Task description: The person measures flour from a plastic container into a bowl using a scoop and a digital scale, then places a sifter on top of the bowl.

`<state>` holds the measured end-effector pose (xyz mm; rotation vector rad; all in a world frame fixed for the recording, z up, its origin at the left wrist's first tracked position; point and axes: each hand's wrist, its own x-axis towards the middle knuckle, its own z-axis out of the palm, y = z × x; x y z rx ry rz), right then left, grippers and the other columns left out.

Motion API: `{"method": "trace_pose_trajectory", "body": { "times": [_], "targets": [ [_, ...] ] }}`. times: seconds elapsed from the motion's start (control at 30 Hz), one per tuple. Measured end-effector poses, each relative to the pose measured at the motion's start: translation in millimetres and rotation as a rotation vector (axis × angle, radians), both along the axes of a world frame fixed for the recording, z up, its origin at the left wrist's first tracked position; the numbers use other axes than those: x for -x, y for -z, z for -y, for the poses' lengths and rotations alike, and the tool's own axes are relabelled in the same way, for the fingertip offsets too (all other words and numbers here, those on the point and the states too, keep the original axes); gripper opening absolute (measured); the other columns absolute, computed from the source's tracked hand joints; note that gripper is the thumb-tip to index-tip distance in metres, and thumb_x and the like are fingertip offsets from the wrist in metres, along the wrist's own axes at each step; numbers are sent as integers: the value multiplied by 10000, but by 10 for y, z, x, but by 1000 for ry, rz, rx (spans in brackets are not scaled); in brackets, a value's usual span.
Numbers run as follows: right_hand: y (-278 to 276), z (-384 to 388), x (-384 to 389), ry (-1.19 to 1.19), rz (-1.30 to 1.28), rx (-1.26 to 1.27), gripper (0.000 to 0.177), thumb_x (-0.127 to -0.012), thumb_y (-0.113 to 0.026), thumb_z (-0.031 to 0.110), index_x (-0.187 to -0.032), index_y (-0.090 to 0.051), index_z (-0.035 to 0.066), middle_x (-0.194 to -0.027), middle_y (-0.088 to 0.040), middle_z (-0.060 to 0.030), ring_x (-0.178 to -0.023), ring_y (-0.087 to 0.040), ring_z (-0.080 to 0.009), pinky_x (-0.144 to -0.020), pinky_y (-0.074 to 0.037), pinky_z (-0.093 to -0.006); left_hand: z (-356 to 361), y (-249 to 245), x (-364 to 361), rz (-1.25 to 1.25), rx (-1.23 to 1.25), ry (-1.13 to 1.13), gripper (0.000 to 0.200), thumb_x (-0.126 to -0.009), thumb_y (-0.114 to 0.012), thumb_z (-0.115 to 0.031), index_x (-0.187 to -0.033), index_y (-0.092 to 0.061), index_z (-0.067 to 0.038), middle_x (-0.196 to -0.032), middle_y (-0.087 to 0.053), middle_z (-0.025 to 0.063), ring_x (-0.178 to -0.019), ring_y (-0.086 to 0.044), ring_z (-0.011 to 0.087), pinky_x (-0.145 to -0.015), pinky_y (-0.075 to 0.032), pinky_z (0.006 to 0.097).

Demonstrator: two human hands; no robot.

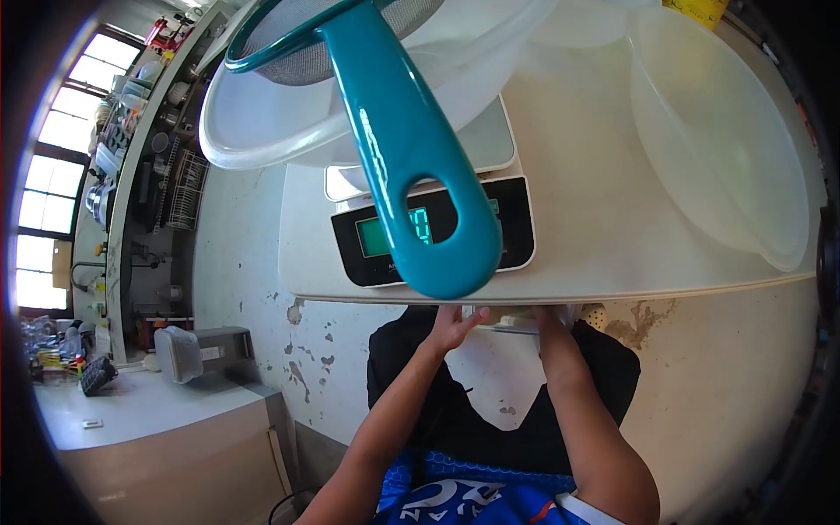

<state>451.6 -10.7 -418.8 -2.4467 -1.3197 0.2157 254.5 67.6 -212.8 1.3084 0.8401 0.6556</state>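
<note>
Below the table's front edge, my left hand (457,327) has its fingers spread beside a pale, partly hidden object (512,320). My right hand (549,317) reaches under the edge at the other side of that object, its fingers hidden. On the table (595,219) stands a kitchen scale (516,229) with a lit display. A translucent white bowl (262,131) rests above it, and a strainer with a teal handle (394,131) lies across the bowl, its handle end covering part of the display.
A second translucent bowl (717,140) is on the table's right side, with something yellow (700,9) at the top. At the left are a counter (166,407), a grey container (223,346) with a plastic-covered end, a dish rack (185,188) and windows.
</note>
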Motion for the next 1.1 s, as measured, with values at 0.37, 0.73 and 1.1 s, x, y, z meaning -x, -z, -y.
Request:
{"method": "trace_pose_trajectory", "body": {
  "times": [0.37,0.73,1.1],
  "targets": [
    [-28,9,-13,-30,-52,77,377,-869,-495,250,-1162,-550,20,-1121,-594,-224,-1024,-590,-348,-875,-480,-420,9,-110,-29,9,-62,-44,469,-831,-666,-202,-1215,-517,21,-1235,-518,137,-1185,-436,233,-1011,-304,350],
    [34,-336,-10,-105,-150,130,366,-863,-499,242,-1144,-562,17,-1116,-596,-228,-1023,-589,-352,-874,-479,-423,42,-15,29,22,66,-51,431,-830,-669,-136,-1209,-512,-4,-1190,-539,91,-1119,-478,202,-974,-346,338],
    [31,-313,-99,-122,-239,217,355,-857,-503,234,-1126,-574,13,-1112,-597,-232,-1022,-589,-357,-873,-477,-425,59,306,143,-38,95,40,376,-839,-652,-109,-1180,-533,-6,-1145,-562,71,-1070,-499,174,-927,-387,312]
  ]
}}
